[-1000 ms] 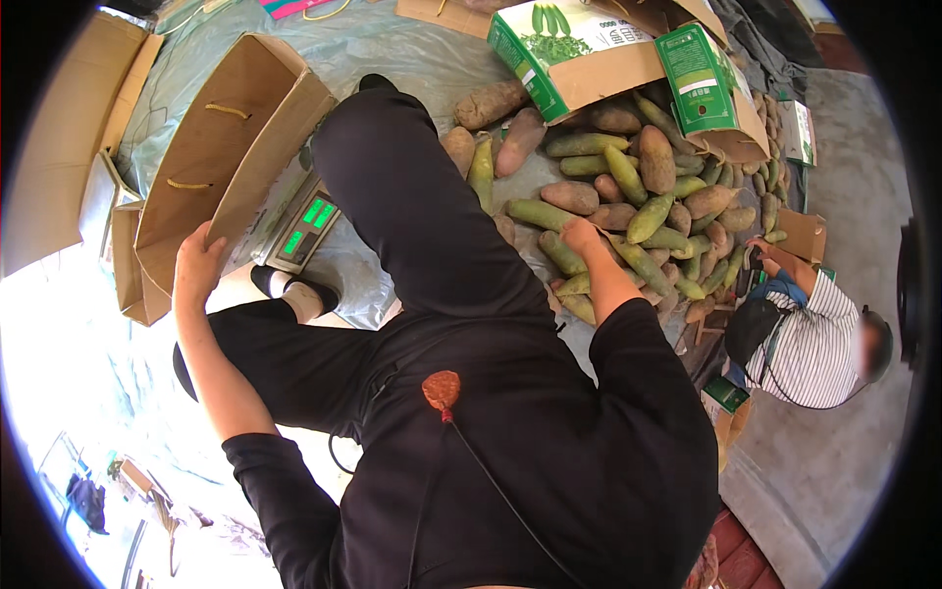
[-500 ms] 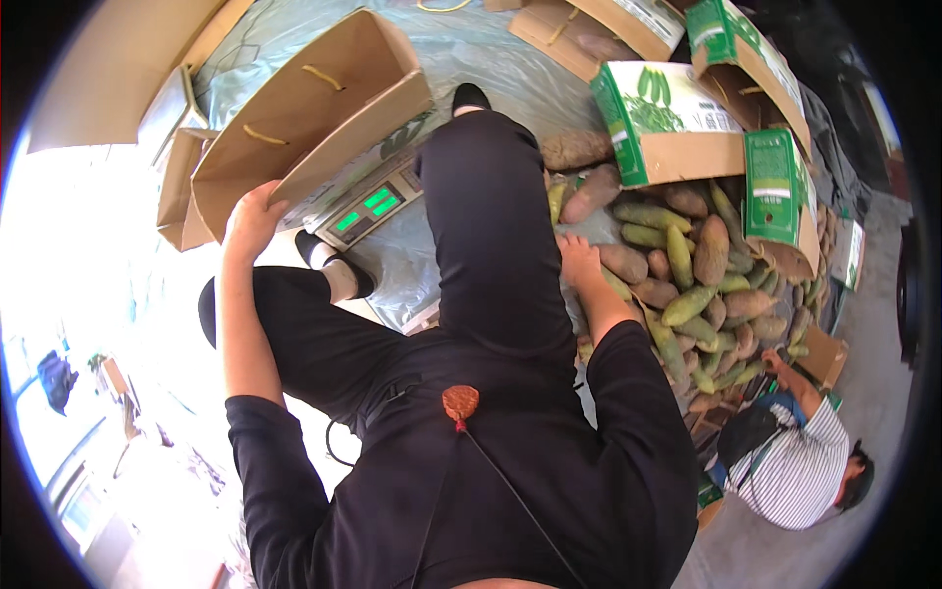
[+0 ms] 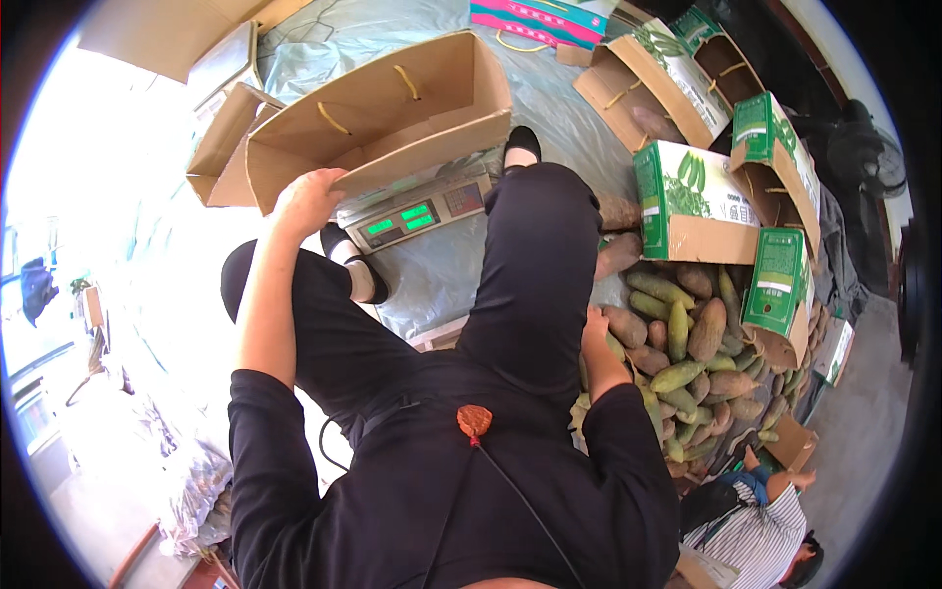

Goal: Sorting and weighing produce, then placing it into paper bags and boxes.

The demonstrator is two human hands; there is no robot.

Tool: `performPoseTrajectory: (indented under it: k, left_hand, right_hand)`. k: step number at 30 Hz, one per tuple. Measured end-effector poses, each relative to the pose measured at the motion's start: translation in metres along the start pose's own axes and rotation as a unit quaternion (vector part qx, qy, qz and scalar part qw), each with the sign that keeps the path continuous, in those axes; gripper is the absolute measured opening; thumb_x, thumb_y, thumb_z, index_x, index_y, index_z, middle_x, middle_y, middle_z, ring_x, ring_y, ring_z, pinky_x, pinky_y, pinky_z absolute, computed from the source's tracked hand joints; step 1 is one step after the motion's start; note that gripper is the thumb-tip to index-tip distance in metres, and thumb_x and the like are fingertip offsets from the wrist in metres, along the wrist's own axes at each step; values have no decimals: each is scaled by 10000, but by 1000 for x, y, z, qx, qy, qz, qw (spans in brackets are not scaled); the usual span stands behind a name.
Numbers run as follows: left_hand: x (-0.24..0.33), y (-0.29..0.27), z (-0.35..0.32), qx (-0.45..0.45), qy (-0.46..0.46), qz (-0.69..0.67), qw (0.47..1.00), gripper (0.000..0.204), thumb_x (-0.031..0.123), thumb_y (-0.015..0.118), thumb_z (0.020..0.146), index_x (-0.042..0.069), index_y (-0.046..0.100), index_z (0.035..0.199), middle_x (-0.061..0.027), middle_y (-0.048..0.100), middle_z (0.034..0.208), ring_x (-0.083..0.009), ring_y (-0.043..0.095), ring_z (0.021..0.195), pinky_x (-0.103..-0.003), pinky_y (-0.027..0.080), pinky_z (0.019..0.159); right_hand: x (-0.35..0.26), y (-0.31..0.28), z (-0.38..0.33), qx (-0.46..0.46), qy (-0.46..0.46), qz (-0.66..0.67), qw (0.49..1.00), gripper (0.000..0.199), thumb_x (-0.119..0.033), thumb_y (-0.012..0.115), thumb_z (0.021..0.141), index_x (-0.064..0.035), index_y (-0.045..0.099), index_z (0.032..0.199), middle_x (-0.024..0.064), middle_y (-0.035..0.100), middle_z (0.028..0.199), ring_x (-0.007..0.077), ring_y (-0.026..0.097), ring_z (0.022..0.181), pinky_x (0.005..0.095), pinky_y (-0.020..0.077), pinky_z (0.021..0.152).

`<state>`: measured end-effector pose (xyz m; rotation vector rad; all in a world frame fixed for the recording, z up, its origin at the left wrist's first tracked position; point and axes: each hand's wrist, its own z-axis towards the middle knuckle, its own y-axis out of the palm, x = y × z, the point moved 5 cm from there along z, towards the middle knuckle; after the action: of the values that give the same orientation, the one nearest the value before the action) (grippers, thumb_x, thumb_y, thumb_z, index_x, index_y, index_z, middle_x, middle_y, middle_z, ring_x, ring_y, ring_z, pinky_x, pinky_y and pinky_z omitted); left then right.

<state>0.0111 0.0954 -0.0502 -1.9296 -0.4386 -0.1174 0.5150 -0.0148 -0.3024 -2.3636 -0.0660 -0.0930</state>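
My left hand (image 3: 309,203) grips the near edge of an opened cardboard box (image 3: 383,128) with yellow cord handles. The box sits tilted on a digital scale (image 3: 422,214) whose green display is lit. By my right thigh, my right hand (image 3: 595,337) is low at the edge of a heap of long vegetables that look like green radishes (image 3: 677,376); several are coated in brown soil. The thigh partly hides its fingers, so whether they hold anything does not show.
Green-and-white cartons (image 3: 692,201) lie on their sides beyond the heap. A pink and blue box (image 3: 540,22) stands at the far edge. Plastic sheeting (image 3: 579,118) covers the floor. Lower right, another person in a striped shirt (image 3: 751,540) reaches toward the heap.
The view has shifted, so the box, scale and heap appear farther right and lower. My left hand stays on the box edge. My right hand's fingers show less beside the thigh.
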Motion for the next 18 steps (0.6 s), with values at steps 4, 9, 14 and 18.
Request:
performPoseTrajectory:
  k: [4,9,14,18]
  left_hand:
    - [1,-1,-3,-19,2,-11,1000,322,137,569,818,130,620,1136,-163,641,1017,-326,586,1002,-413,450,875]
    - [-1,2,-5,-17,43,0,999,345,82,583,792,93,623,1135,-170,635,1043,-329,586,1004,-422,456,879]
    - [0,2,-4,2,54,-2,999,340,75,598,784,61,619,1123,-189,630,1025,-351,574,1006,-417,445,883]
    - [-1,2,-3,-2,63,7,998,339,68,605,779,52,620,1117,-186,633,1010,-349,577,1000,-418,449,877]
  right_hand:
    - [15,-17,-20,73,6,-10,997,360,-56,625,767,-123,514,1102,92,523,1151,320,502,1097,454,441,897]
    - [58,-48,-48,226,13,193,955,522,-19,711,665,-87,520,1146,127,536,1144,346,508,1072,416,436,906]
    - [82,-92,-59,359,7,413,837,572,-10,750,639,-33,521,1162,143,533,1150,315,523,1067,372,415,930]
    - [46,-195,-81,434,-78,457,772,547,14,727,673,-4,510,1175,139,509,1170,273,503,1076,356,393,950]
